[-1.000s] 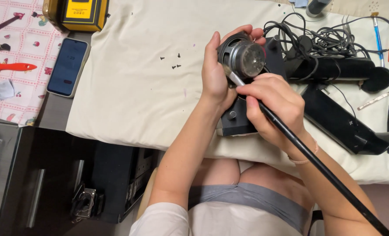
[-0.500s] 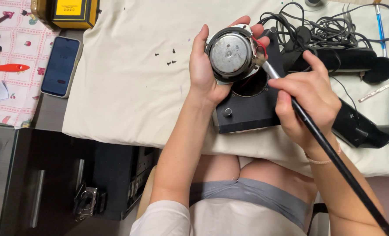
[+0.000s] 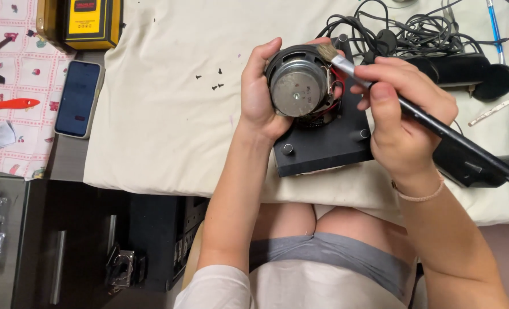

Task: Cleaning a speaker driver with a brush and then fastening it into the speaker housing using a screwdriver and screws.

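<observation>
Speaker driver [image 3: 297, 86] in my left hand [image 3: 260, 97], lifted just above the black box [image 3: 323, 146] it seems wired to; red and black leads show at its right edge, between driver and box. Left fingers are curled around the driver's round rim, thumb on the near side, fingertips over the far side, so the grip is closed firmly on it with the metal magnet back facing up at me. My right hand [image 3: 406, 123] is just right of the driver, pinched shut around a long black-handled brush [image 3: 438, 129]; thumb and first fingers clamp the shaft near the silver ferrule, the handle runs off down and to the right past my wrist. Brush bristles touch the upper right rim of the driver. Black box lies flat on the cream cloth [image 3: 163, 131] directly under both hands, two small round knobs showing on its near face. Left of my left hand, well apart on the cloth, a few tiny dark screws [image 3: 214, 80]. Farther left, off the cloth, a dark phone [image 3: 78, 98] lies face up, with a yellow meter [image 3: 85, 20] beyond it and a red-handled tool [image 3: 5, 105] on the patterned mat. Beyond my right hand, a tangle of black cables [image 3: 403, 31] and a black cylinder [image 3: 458, 70]. Thin bracelet [image 3: 420, 195] on the right wrist.
</observation>
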